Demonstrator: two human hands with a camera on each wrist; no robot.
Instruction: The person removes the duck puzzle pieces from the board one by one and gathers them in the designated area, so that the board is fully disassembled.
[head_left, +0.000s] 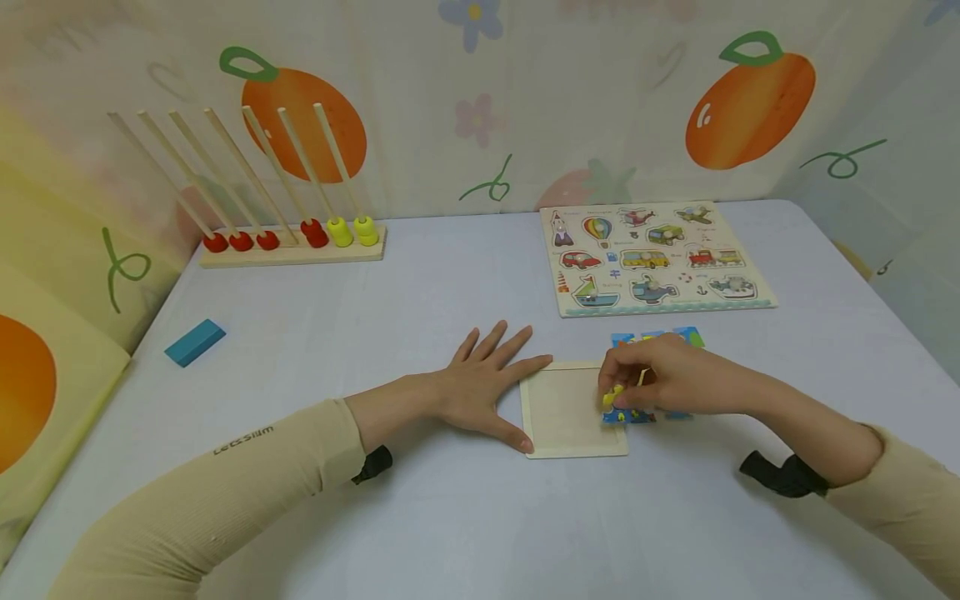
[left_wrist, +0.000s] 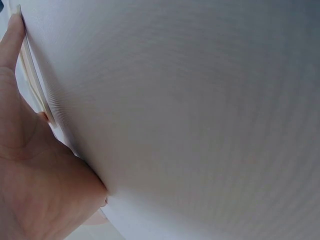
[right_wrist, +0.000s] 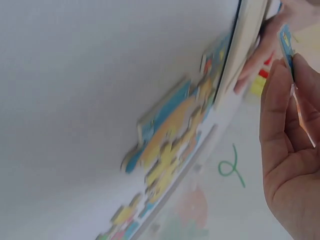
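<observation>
A shallow wooden puzzle frame (head_left: 573,417) lies on the table with a bare base. My left hand (head_left: 480,389) rests flat beside it, fingers spread, the index fingertip and thumb touching its left side. In the left wrist view, the palm (left_wrist: 35,175) and the frame's edge appear at the left. Over the frame's right side, my right hand (head_left: 667,379) pinches a small blue-and-yellow jigsaw piece (right_wrist: 286,47) between thumb and fingers. More jigsaw pieces (right_wrist: 167,135) lie on the table below and beyond this hand, partly hidden by it in the head view.
Behind the pieces lies a wooden vehicle peg puzzle board (head_left: 615,242). A rod stand (head_left: 292,257) with red and yellow beads stands at the back left. A blue block (head_left: 195,342) lies at the left, and a fruit-patterned cloth (head_left: 420,125) hangs behind the table.
</observation>
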